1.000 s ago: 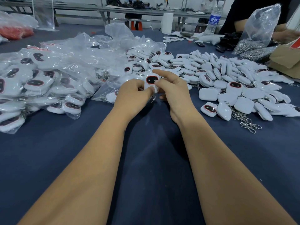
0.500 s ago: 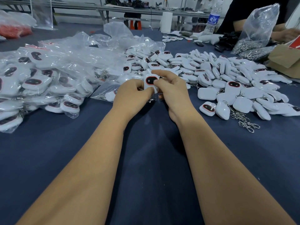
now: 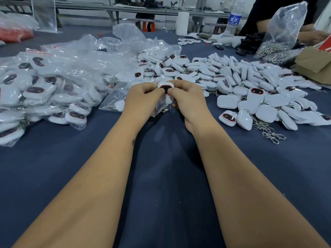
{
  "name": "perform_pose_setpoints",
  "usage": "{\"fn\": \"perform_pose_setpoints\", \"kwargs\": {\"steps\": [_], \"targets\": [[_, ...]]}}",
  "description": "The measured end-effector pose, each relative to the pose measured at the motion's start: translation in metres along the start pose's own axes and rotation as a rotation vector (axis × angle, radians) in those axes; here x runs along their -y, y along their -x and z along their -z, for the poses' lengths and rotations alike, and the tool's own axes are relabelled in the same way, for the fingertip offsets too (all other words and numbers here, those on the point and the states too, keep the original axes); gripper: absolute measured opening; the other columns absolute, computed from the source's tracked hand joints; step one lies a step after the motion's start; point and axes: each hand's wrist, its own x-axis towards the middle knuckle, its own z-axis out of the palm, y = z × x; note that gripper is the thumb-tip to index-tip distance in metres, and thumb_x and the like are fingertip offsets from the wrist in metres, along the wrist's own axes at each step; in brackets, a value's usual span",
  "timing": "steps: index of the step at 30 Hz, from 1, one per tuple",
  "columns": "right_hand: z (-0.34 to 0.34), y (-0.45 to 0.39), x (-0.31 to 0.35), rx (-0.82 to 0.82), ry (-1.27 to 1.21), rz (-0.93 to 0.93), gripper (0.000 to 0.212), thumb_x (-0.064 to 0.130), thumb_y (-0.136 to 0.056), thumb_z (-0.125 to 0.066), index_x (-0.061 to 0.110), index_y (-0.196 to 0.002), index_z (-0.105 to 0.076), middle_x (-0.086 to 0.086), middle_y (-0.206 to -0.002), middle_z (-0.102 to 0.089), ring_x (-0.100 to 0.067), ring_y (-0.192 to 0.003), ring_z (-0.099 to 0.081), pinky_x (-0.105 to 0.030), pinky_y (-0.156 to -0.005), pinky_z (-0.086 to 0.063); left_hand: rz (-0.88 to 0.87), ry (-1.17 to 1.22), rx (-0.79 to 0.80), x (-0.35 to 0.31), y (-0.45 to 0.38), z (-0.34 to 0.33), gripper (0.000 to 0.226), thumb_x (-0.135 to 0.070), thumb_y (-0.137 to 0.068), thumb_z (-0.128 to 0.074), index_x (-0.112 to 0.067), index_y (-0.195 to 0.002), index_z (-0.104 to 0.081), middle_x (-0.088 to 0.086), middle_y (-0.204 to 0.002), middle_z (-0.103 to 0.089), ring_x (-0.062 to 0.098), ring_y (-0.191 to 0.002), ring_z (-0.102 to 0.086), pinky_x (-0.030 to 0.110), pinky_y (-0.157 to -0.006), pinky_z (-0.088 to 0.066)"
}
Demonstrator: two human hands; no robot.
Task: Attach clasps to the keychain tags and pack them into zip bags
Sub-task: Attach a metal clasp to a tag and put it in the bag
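A white keychain tag (image 3: 165, 86) with a black, red-rimmed oval face sits between my two hands at the table's middle. My left hand (image 3: 143, 100) and my right hand (image 3: 188, 99) both pinch it from either side, fingers curled. A small clear zip bag (image 3: 162, 104) hangs below the tag between my hands, with a metal clasp (image 3: 166, 110) showing at its lower edge. A big heap of loose white tags (image 3: 241, 83) lies to the right. Bagged tags (image 3: 44, 90) are piled on the left.
Loose metal clasps and chains (image 3: 268, 130) lie at the heap's near right edge. A bag of clasps (image 3: 281, 33), a cardboard box (image 3: 313, 63), a water bottle (image 3: 234, 17) and another person's arm (image 3: 311, 34) are at the far right. Dark blue cloth (image 3: 166, 176) covers the table.
My hands have closed tighter around the tag; the right thumb and fingers now cover its right side, and the tag sits lower between them.
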Motion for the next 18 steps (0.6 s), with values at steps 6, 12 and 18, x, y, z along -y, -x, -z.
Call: {"fn": "perform_pose_setpoints", "kwargs": {"steps": [6,12,18], "targets": [[0.0008,-0.0013,-0.0009,-0.033,0.023,-0.003,0.021,-0.003,-0.088,-0.056,0.01,-0.097,-0.069,0.003,-0.072,-0.069,0.0,-0.06,-0.062,-0.012,-0.056,-0.045,-0.014,-0.015,-0.003,0.0023,-0.0018,-0.0006,0.02,-0.019,-0.087,-0.062,-0.003,-0.092,-0.072,0.013,-0.077,-0.063,0.016,-0.07,-0.053,0.029,-0.067,-0.043],[-0.0004,-0.001,-0.0014,-0.039,0.043,-0.005,0.022,-0.003,-0.089,-0.056,0.009,-0.1,-0.069,-0.005,-0.086,-0.072,-0.015,-0.08,-0.068,-0.027,-0.075,-0.054,-0.02,-0.027,-0.004,0.0024,-0.002,-0.0007,0.015,-0.019,-0.088,-0.062,-0.013,-0.09,-0.076,0.017,-0.089,-0.071,0.012,-0.076,-0.056,0.03,-0.074,-0.046],[0.0002,0.0009,0.0003,-0.02,0.026,0.015,0.021,-0.004,-0.089,-0.057,0.012,-0.095,-0.069,0.001,-0.079,-0.071,-0.005,-0.071,-0.065,-0.013,-0.063,-0.048,-0.018,-0.031,-0.006,0.0017,-0.002,-0.0008,0.015,-0.018,-0.089,-0.061,-0.015,-0.088,-0.075,0.005,-0.077,-0.067,0.013,-0.068,-0.055,0.024,-0.062,-0.047]]}}
